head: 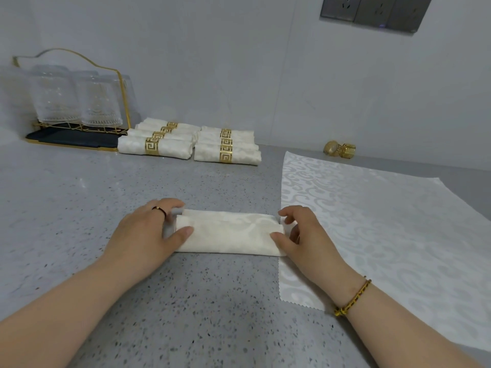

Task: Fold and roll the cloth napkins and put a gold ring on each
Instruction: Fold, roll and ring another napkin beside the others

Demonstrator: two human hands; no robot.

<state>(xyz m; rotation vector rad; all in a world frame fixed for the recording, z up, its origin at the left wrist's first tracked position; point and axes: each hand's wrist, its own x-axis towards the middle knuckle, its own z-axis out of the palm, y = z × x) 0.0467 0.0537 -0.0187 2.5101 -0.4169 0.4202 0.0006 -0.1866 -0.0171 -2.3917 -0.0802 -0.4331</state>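
on the counter (79,208), rolled napkin (231,232), left grip (144,232) pinching one end, right grip (310,239) the other

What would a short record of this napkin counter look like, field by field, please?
surface: grey speckled counter
left hand: grips the left end of the rolled napkin
right hand: pinches its right end
finished rolls: two groups with gold rings, back centre
flat napkin: spread out on the right
loose rings: by the wall, far right
glass rack: back left

Open surface (79,197) left of and beyond the roll (231,232); flat napkin (372,221) just right; ringed rolls (186,144), rack (79,102) far behind.
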